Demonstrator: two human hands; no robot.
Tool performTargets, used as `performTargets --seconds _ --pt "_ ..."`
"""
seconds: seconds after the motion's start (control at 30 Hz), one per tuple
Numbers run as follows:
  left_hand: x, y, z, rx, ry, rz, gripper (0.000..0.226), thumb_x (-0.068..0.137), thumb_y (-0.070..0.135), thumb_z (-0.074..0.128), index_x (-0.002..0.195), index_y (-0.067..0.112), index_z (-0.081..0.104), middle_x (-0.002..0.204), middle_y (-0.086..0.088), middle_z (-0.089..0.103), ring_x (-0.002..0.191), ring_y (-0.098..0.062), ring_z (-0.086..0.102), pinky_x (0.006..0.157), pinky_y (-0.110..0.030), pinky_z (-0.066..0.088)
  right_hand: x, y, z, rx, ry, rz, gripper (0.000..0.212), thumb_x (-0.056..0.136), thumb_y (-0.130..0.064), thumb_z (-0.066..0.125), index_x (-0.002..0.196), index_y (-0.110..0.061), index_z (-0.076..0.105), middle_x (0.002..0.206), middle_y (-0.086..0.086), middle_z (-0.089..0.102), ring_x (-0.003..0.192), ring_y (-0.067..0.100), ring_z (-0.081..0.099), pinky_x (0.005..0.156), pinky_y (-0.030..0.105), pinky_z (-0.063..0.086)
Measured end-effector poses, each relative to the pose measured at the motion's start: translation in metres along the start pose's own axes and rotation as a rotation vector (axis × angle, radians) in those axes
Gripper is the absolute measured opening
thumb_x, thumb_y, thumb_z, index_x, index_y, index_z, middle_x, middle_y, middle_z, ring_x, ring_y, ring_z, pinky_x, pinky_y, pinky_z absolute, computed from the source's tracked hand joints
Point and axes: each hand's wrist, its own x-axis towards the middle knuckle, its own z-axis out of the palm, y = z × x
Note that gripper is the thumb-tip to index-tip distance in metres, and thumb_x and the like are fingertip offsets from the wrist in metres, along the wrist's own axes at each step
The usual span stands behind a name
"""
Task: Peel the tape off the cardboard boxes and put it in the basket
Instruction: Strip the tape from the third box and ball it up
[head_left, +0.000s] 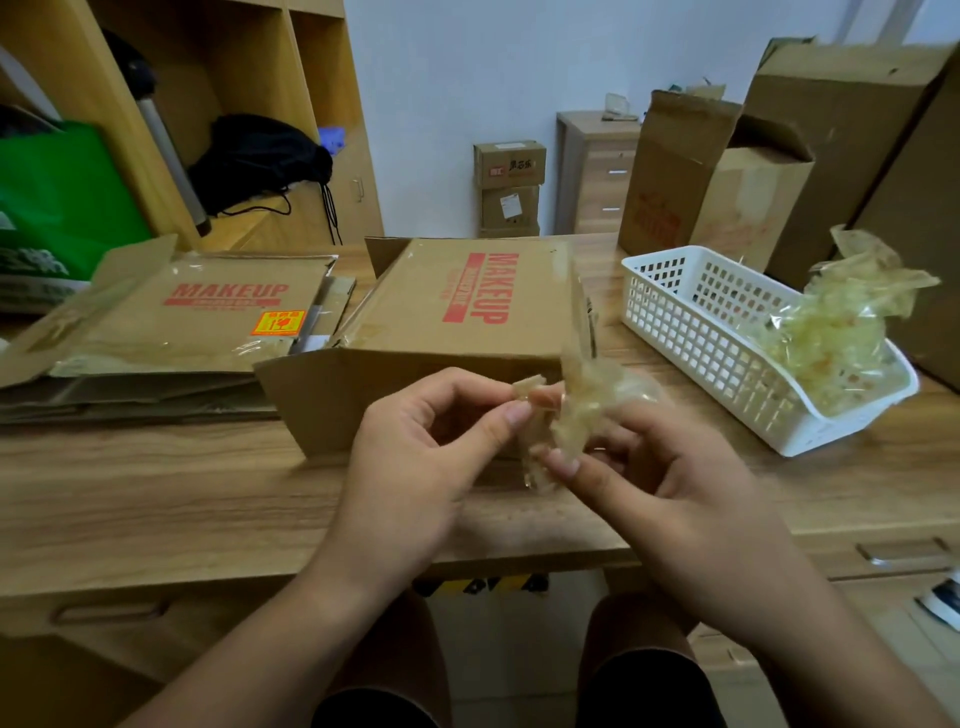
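Note:
A crumpled wad of clear yellowish tape (582, 415) sits between my two hands, just in front of the cardboard box printed MAKEUP (462, 312). My left hand (415, 457) pinches one end of the wad between thumb and forefinger. My right hand (670, 467) holds the rest of it with curled fingers. A strip of the tape rises blurred from the wad along the box's right edge. The white perforated basket (691, 332) stands to the right on the wooden desk and holds a heap of peeled tape (841, 322).
A flattened MAKEUP box (208, 312) lies on other flat cardboard at the left. Tall opened cardboard boxes (779, 156) stand behind the basket. A green bag (57, 208) and wooden shelving are at the far left. The desk's front edge (260, 566) runs below my hands.

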Motion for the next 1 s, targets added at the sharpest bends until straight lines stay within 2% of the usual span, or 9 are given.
performTargets --seconds 0.13,0.27,0.37,0.43,0.53,0.67,0.77,0.83,1.0 --pt "-0.002 0.0 0.0 0.034 0.028 0.023 0.007 0.091 0.02 0.073 0.096 0.024 0.077 0.092 0.003 0.077 0.09 -0.017 0.074 0.075 -0.025 0.06 0.0 0.004 0.002 -0.021 0.006 -0.006 0.029 0.091 -0.011 0.066 0.118 -0.02 0.072 0.123 0.015 0.065 0.112 0.02 0.07 0.094 0.026 0.055" --pt "0.0 0.003 0.001 0.044 0.047 0.038 0.008 0.093 0.02 0.071 0.098 0.024 0.076 0.095 0.002 0.076 0.093 -0.019 0.073 0.079 -0.028 0.06 0.002 0.008 0.005 -0.06 0.09 -0.002 0.028 0.098 -0.002 0.058 0.117 -0.02 0.067 0.111 0.002 0.073 0.105 0.017 0.073 0.088 0.024 0.057" --pt "-0.002 0.006 0.001 0.061 0.024 0.066 0.014 0.095 0.009 0.067 0.103 0.019 0.074 0.099 0.007 0.076 0.095 -0.009 0.073 0.076 -0.015 0.056 0.002 0.01 0.007 -0.075 0.141 0.035 0.032 0.099 0.008 0.055 0.116 -0.018 0.062 0.105 0.001 0.074 0.095 0.016 0.075 0.082 0.024 0.059" --pt "-0.002 0.006 -0.002 0.064 0.072 0.059 0.014 0.094 0.007 0.067 0.1 0.019 0.073 0.095 0.004 0.075 0.09 -0.012 0.073 0.072 -0.018 0.057 0.004 0.008 0.002 -0.065 0.256 0.051 0.031 0.096 0.008 0.059 0.114 -0.017 0.06 0.101 0.0 0.072 0.085 0.014 0.075 0.076 0.023 0.06" --pt "-0.003 0.007 -0.007 0.023 0.084 -0.004 0.008 0.094 0.016 0.066 0.097 0.018 0.073 0.09 -0.001 0.075 0.083 -0.015 0.073 0.07 -0.022 0.058 0.006 0.001 -0.012 -0.117 0.413 0.028 0.022 0.089 -0.001 0.072 0.104 -0.016 0.066 0.098 0.0 0.073 0.08 0.01 0.074 0.072 0.019 0.059" --pt "-0.009 0.012 -0.002 -0.026 -0.066 -0.076 0.014 0.098 0.025 0.064 0.107 0.022 0.073 0.101 0.002 0.076 0.093 -0.013 0.072 0.074 -0.018 0.056 0.005 0.003 -0.007 -0.234 0.407 0.005 0.014 0.085 -0.013 0.079 0.092 -0.024 0.073 0.094 -0.003 0.074 0.088 0.01 0.072 0.072 0.018 0.057" --pt "-0.014 0.015 0.001 -0.064 -0.185 -0.084 0.039 0.092 0.055 0.065 0.117 0.026 0.07 0.11 0.004 0.074 0.103 -0.012 0.07 0.081 -0.018 0.055 0.005 0.008 -0.004 -0.27 0.42 -0.01 0.021 0.085 -0.01 0.08 0.091 -0.028 0.072 0.1 0.0 0.071 0.094 0.013 0.072 0.076 0.026 0.06" --pt "-0.017 0.017 0.001 -0.032 -0.23 -0.068 0.054 0.079 0.062 0.073 0.121 0.028 0.067 0.112 0.004 0.072 0.107 -0.013 0.069 0.083 -0.018 0.055 0.006 0.009 -0.002 -0.311 0.435 -0.038 0.032 0.083 -0.006 0.082 0.089 -0.035 0.07 0.101 0.0 0.067 0.094 0.012 0.071 0.077 0.023 0.06" --pt "-0.016 0.016 0.009 0.108 -0.143 0.035 0.032 0.081 0.023 0.083 0.11 0.028 0.07 0.102 0.005 0.073 0.098 -0.015 0.071 0.079 -0.02 0.057 0.01 0.008 0.007 -0.333 0.41 -0.086 0.05 0.079 0.002 0.082 0.09 -0.044 0.063 0.098 -0.003 0.061 0.091 0.011 0.067 0.074 0.016 0.055"
